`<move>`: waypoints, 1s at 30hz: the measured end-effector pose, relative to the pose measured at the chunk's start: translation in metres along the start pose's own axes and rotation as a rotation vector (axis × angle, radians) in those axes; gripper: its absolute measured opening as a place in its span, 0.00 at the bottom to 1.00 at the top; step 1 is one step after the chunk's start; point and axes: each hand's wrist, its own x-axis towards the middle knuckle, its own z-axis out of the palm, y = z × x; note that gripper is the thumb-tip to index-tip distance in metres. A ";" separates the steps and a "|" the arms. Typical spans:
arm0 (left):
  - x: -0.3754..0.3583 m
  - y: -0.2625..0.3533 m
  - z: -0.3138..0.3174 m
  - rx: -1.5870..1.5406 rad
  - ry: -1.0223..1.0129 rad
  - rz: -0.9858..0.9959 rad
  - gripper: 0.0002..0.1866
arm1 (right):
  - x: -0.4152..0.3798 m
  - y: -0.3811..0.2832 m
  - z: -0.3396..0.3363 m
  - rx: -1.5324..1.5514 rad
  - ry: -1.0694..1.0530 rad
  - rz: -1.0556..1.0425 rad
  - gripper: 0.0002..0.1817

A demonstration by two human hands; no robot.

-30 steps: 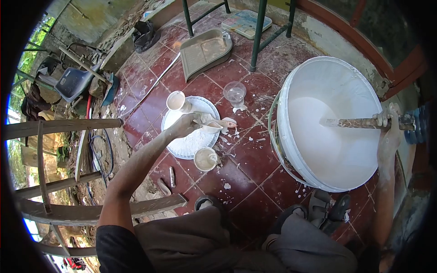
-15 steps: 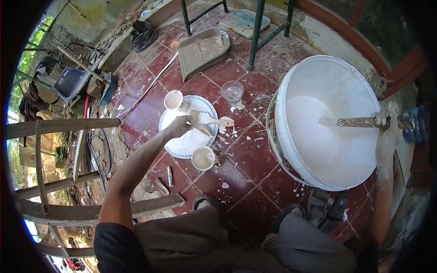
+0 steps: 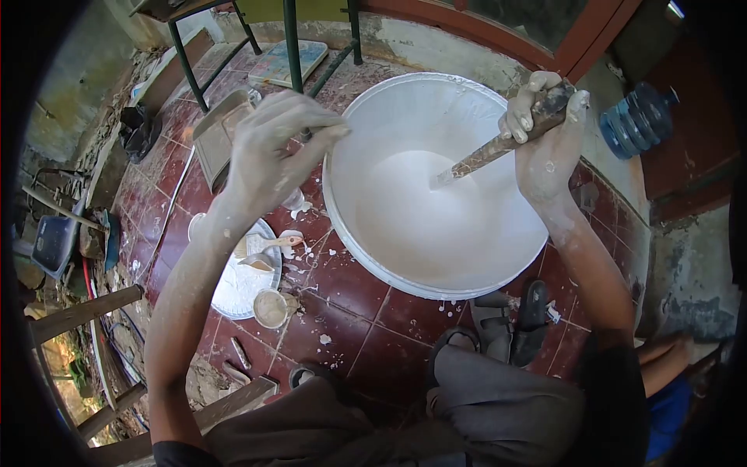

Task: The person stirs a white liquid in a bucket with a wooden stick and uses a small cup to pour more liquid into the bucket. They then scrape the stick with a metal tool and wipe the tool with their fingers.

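Note:
My right hand is wrapped round the upper end of a paint-smeared stirring stick. Its lower end dips into white paint inside a big white bucket. Raised left of the bucket, my left hand is bent forward with a gap between thumb and fingers; nothing shows in it. Both hands are coated in white. Below my left forearm, a round tray carries a paintbrush and a small pointed scoop or spatula. A cup stands at the tray's edge.
A blue water bottle lies right of the bucket. Behind stand a dustpan and green-legged table. Sandals lie near my feet. Part of another person shows at lower right. White splashes dot the red tiles.
My left hand has left the scoop on the tray and risen toward the bucket. My view has turned right. My right hand still grips the stick, which now points more upward.

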 end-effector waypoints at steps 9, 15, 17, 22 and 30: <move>0.077 0.043 0.117 -0.531 -0.456 -0.227 0.23 | 0.001 -0.023 0.055 -0.130 -0.162 -0.161 0.17; 0.063 0.060 0.104 -0.456 -0.336 0.075 0.14 | -0.013 -0.040 0.075 -0.243 -0.231 0.120 0.24; 0.063 0.055 0.112 -0.418 -0.348 0.079 0.13 | -0.007 -0.037 0.070 -0.132 -0.179 0.230 0.24; 0.064 0.049 0.124 -0.367 -0.672 -0.016 0.11 | -0.005 -0.034 0.065 0.023 0.082 0.440 0.23; 0.091 0.056 0.119 -0.706 -0.667 0.130 0.12 | 0.001 -0.043 0.064 -0.527 -0.027 0.268 0.26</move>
